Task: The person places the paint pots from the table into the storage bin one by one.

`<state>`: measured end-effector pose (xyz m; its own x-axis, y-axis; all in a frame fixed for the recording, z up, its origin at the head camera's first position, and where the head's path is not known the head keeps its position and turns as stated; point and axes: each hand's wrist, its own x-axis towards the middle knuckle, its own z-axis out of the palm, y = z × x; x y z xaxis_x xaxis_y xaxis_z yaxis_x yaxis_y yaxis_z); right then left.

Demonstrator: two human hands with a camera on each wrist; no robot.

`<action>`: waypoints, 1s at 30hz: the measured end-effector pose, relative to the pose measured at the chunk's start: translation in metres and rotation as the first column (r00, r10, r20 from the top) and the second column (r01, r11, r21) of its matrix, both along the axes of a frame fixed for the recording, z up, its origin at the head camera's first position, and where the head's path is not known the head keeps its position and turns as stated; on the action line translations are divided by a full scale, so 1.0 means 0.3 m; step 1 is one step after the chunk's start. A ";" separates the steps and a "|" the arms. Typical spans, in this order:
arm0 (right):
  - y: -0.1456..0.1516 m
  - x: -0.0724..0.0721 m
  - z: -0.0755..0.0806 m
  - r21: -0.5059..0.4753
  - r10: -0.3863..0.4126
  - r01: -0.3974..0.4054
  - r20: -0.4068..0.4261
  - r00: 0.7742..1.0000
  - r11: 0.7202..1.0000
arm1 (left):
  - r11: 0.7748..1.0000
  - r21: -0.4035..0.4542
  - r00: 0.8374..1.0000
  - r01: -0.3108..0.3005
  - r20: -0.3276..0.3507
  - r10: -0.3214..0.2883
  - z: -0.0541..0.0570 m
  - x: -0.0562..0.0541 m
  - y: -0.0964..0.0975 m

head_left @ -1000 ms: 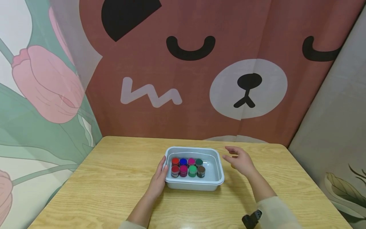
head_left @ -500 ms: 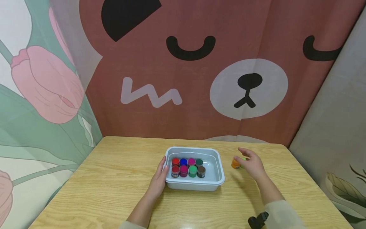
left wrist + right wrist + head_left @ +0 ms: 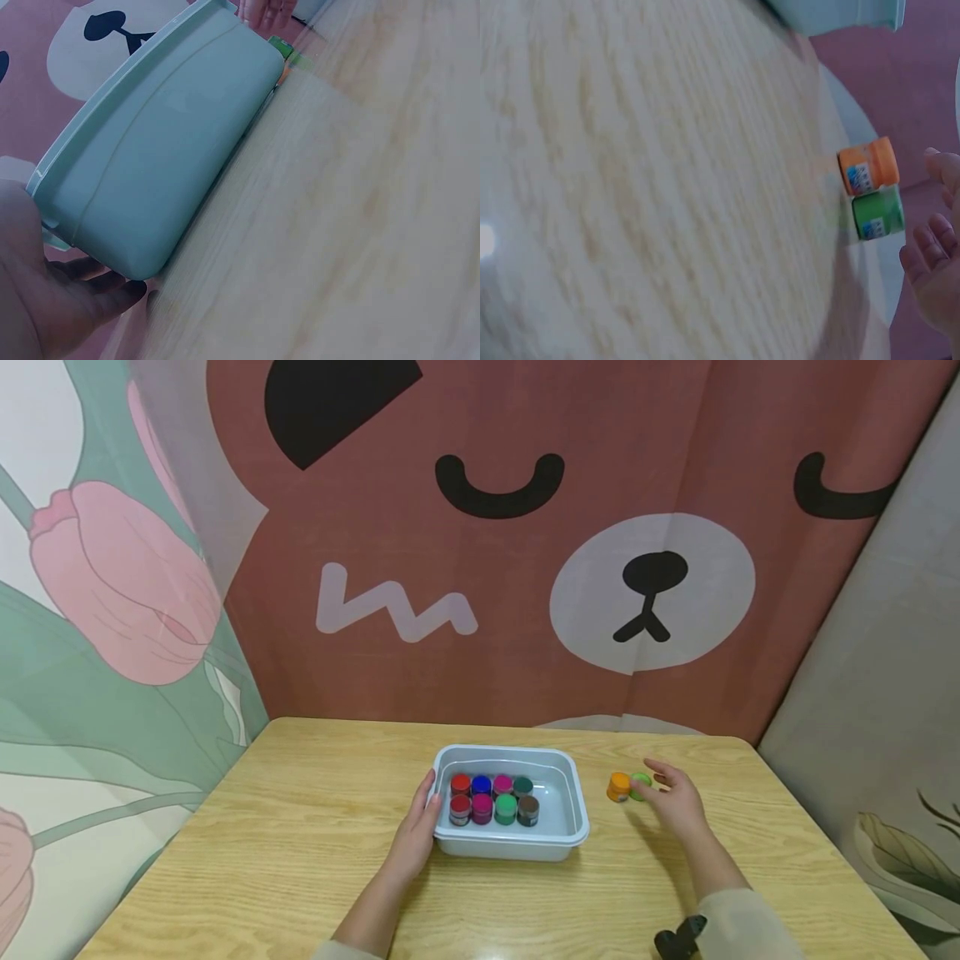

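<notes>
A pale blue plastic tub (image 3: 555, 840) stands mid-table in the head view. At its left end my left hand (image 3: 412, 839) grips it, thumb at the rim and fingers on the side wall, which the left wrist view also shows. Inside, several small paint jars (image 3: 506, 808) stand in two rows. To the right of the tub, an orange paint jar (image 3: 618, 787) and a light green paint jar (image 3: 640, 785) stand side by side on the table. My right hand (image 3: 678, 800) hovers beside the green jar, fingers spread, holding nothing; the right wrist view shows a gap between fingers and jars.
The wooden table (image 3: 300, 827) runs back to a hanging cloth (image 3: 405, 693) printed with a bear's face. A floral cloth (image 3: 112, 735) borders the left side. A black strapped device (image 3: 678, 939) sits by the right sleeve.
My right hand has moved right, away from the tub and past the orange jar, bringing both table jars into sight. My left hand and the tub have stayed put.
</notes>
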<state>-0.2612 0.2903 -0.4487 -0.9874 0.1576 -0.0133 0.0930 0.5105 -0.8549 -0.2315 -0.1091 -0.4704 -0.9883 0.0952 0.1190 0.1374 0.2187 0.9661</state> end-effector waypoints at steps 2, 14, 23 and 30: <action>0.005 -0.001 -0.009 -0.007 -0.003 0.003 0.006 1.000 1.000 | 1.000 -0.001 1.000 0.000 0.000 0.000 -0.002 0.000 -0.001; 0.029 -0.028 -0.072 -0.008 0.003 -0.003 0.063 0.998 1.000 | 1.000 0.001 1.000 -0.009 0.014 0.009 0.004 0.006 0.001; 0.039 -0.043 -0.076 -0.007 0.002 -0.001 0.073 0.997 1.000 | 1.000 -0.014 1.000 -0.006 0.025 0.006 0.008 -0.001 0.000; 0.037 -0.046 -0.073 0.052 0.003 -0.005 0.051 0.999 0.999 | 1.000 -0.010 1.000 -0.002 0.020 0.003 0.009 0.001 0.001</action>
